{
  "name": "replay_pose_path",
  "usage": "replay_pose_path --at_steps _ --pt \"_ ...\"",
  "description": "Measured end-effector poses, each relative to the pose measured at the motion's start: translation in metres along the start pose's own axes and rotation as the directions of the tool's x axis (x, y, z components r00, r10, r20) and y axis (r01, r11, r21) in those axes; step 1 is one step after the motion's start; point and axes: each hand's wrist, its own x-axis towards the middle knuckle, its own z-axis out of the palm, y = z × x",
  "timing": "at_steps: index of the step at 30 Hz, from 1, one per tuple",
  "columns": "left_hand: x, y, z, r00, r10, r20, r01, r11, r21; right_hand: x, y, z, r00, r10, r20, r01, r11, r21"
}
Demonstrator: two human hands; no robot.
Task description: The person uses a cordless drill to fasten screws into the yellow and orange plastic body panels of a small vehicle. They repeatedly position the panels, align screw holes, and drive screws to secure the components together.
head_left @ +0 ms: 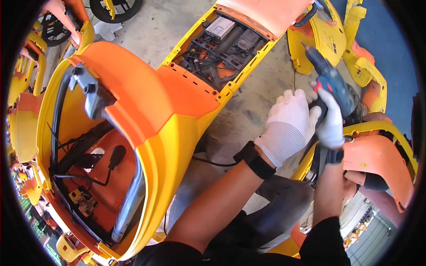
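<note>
At two o'clock, right white-gloved hand (331, 122) grips dark-blue power drill (339, 88); left white-gloved hand (287, 122) half-curled beside it, hold unclear. Nine o'clock: orange-and-yellow plastic vehicle shell (146, 102).

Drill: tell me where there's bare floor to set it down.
Bare floor shows between the open bay, the left hand and the yellow panel; more lies between the black wheel and the orange shell. It is crowded right of the drill, among body parts, and in the bay, packed with boxes and wires.
</note>
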Motion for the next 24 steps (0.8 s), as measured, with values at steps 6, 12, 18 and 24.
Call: replay_pose_path --at_steps 6,12,18,24 --pt "-0.028 0.016 -0.008 0.958 -0.064 0.279 0.066 0.998 -0.001 -0.042 0.027 -0.013 0.992 0.064 -0.113 -0.024 0.947 0.319" --pt "-0.038 -0.01 0.001 0.967 -0.054 0.25 0.1 0.979 -0.177 -0.032 0.033 -0.017 0.994 0.048 0.097 -0.076 0.947 0.311" --pt "-0.028 -0.04 -0.015 0.952 -0.24 -0.19 0.239 0.971 -0.027 -0.03 0.08 -0.039 0.982 0.07 0.175 0.008 0.912 -0.411" --pt "-0.007 -0.089 -0.034 0.724 -0.474 -0.501 0.526 0.849 -0.042 -0.041 0.099 -0.054 0.937 0.029 0.349 0.267 0.584 -0.767"
